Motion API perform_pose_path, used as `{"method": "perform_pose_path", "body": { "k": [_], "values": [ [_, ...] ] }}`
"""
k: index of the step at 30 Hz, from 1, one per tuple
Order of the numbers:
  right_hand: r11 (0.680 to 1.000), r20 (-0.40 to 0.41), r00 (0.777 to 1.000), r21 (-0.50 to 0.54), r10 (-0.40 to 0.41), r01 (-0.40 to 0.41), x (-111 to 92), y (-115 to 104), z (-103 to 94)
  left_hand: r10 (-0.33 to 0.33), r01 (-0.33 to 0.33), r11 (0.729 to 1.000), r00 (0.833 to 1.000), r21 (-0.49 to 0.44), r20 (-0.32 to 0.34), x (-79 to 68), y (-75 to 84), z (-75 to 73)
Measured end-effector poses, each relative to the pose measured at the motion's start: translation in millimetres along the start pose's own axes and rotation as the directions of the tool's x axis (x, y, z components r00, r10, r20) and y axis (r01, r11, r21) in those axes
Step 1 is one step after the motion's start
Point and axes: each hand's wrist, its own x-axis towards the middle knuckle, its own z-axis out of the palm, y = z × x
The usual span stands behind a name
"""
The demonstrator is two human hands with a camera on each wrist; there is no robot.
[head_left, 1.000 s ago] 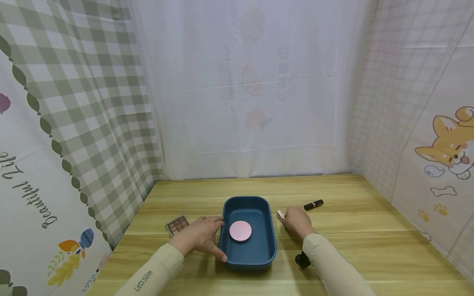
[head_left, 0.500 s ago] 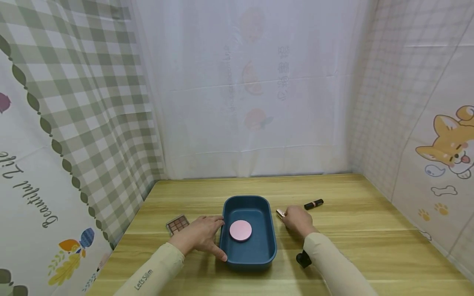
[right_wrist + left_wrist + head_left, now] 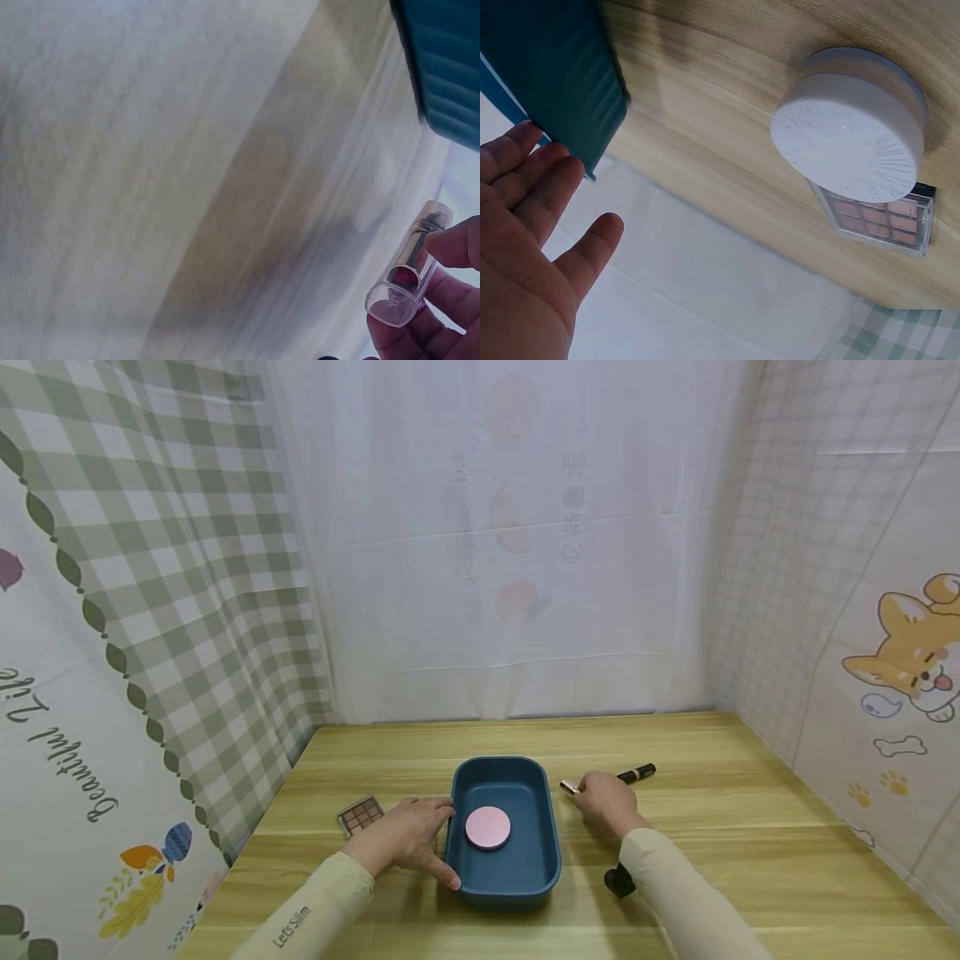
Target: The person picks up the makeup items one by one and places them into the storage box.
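Note:
My right hand [image 3: 609, 802] pinches a lipstick [image 3: 411, 264] between thumb and fingers, to the right of the blue bin [image 3: 546, 827]. The lipstick has a clear plastic case, a gold-coloured band and dark red inside; in the head view only one end shows past the fingers. My left hand [image 3: 408, 837] rests against the bin's left side, thumb and fingers spread, fingertips right at the rim in the left wrist view. A pink round flat case [image 3: 487, 827] lies inside the bin. Beyond the right hand lies a black tube with a pink band [image 3: 637, 773], partly covered by the hand.
An eyeshadow palette [image 3: 361, 816] lies left of the left hand. Near it, a round white jar [image 3: 847, 135] shows in the left wrist view, hidden in the head view. Patterned curtains [image 3: 510, 543] stand around the wooden table [image 3: 420, 739].
My right hand has shifted slightly away and to the right with the lipstick, now overlapping the black tube's near end. The left hand and bin stay in place.

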Motion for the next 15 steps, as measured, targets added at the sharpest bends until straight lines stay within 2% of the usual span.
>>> {"method": "perform_pose_path", "body": {
  "k": [15],
  "values": [
    [0.995,-0.060,0.993,-0.025,-0.101,0.100,10,3,-16.6,-0.012,0.012,1.000,1.000,-0.024,0.014,0.3,-0.2,-1.0]
  ]
}}
